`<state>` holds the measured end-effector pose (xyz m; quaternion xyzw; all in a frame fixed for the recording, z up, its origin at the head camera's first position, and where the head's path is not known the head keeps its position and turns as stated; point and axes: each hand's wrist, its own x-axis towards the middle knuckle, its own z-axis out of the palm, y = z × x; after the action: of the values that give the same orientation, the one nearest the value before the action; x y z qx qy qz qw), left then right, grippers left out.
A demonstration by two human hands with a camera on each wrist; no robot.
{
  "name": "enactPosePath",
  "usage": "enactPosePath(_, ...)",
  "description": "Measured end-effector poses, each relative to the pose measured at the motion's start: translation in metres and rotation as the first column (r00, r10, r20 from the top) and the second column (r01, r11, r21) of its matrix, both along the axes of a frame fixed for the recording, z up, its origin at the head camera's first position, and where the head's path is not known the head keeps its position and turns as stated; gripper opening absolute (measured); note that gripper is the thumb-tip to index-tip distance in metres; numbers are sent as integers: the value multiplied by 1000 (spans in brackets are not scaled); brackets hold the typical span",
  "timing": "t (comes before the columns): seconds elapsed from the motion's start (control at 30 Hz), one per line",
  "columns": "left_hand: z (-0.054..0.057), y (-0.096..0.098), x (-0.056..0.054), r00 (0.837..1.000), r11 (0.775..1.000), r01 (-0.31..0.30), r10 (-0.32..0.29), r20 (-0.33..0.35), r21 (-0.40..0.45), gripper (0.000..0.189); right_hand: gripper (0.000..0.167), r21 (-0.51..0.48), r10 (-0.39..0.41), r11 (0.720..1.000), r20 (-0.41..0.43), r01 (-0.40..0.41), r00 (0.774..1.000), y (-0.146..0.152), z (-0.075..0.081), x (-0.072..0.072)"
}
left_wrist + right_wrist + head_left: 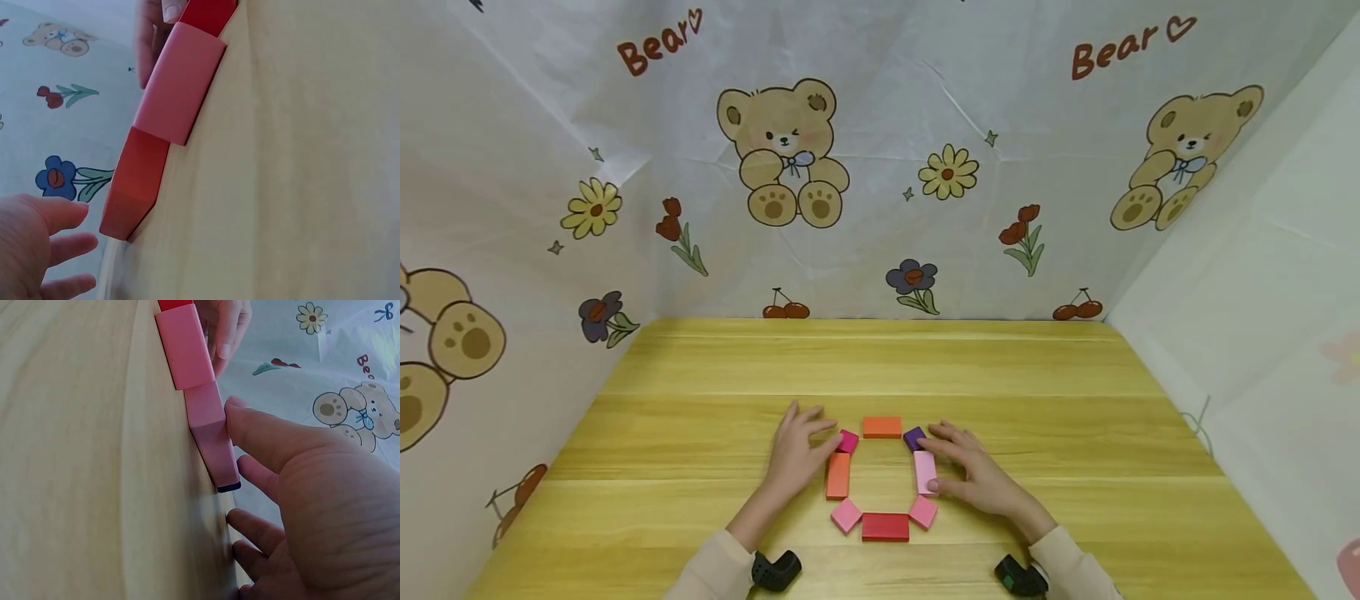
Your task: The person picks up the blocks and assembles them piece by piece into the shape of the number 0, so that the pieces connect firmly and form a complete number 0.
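Several coloured blocks form a ring on the table. My left hand (797, 450) is at its upper left, fingers spread, thumb tip by the magenta block (847, 441); whether they touch I cannot tell. Below that lies an orange block (838, 477). On the other side, my right hand (981, 472) has its thumb tip against the light pink block (924, 472). Its index finger reaches the purple block (913, 438). Another orange block (882, 427) forms the top, a red block (885, 527) the bottom. Pink blocks sit at the lower left (846, 516) and lower right (923, 512) corners.
The wood-grain table (700, 417) meets a white bear-print cloth (880, 208) at the back and sides. Dark devices are on the left wrist (777, 572) and right wrist (1021, 576). A thin cable (1204, 425) shows by the right edge.
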<state>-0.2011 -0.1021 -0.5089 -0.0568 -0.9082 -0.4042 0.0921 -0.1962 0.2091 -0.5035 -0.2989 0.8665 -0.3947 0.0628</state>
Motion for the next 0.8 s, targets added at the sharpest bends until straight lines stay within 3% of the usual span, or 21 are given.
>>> enactPosePath(0.43, 1, 7, -8, 999, 999, -19, 22, 49, -46, 19, 55, -9, 4, 1000, 3, -4, 1000, 0, -1, -1)
enactPosePath(0.8, 1, 10, -10, 999, 998, -25, 27, 40, -56, 18, 56, -8, 6, 1000, 5, -6, 1000, 0, -1, -1)
